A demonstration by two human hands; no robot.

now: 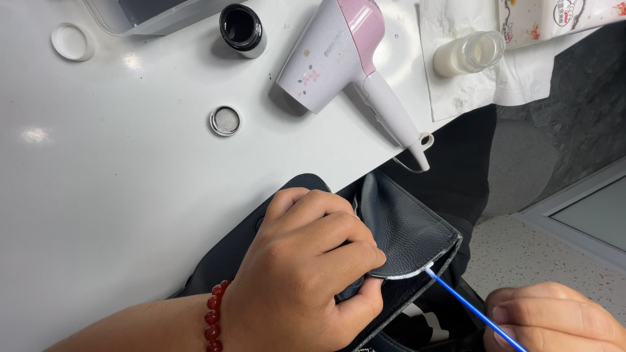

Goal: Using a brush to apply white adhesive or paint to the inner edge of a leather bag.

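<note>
White surface [98, 195] fills the left and top of frame. Upper centre: pink-and-white hairdryer [345, 58] lying on its side, handle pointing lower right to the surface edge. Just left of it an open black jar [242, 27]; below that a small round metal cap [225, 120]. White lid [70, 42] at upper left, next to a clear tray [140, 14] cut by the top edge. Upper right: small bottle of white liquid [469, 53] lying on a paper towel [456, 85], well apart from the work. Black leather bag [404, 231] hangs off the surface edge at lower centre. Left hand [303, 280], red bead bracelet [214, 316] on the wrist, comes in from lower left, curled over the bag, fingers pinching a flap edge and folding it back; it hides most of the bag's left part. White coating shows along the flap edge. Right hand [554, 319] at lower right corner, partly cut off, fingers pressed together on a blue swab [473, 309]; white tip touching the flap corner just right of the left thumb.
</note>
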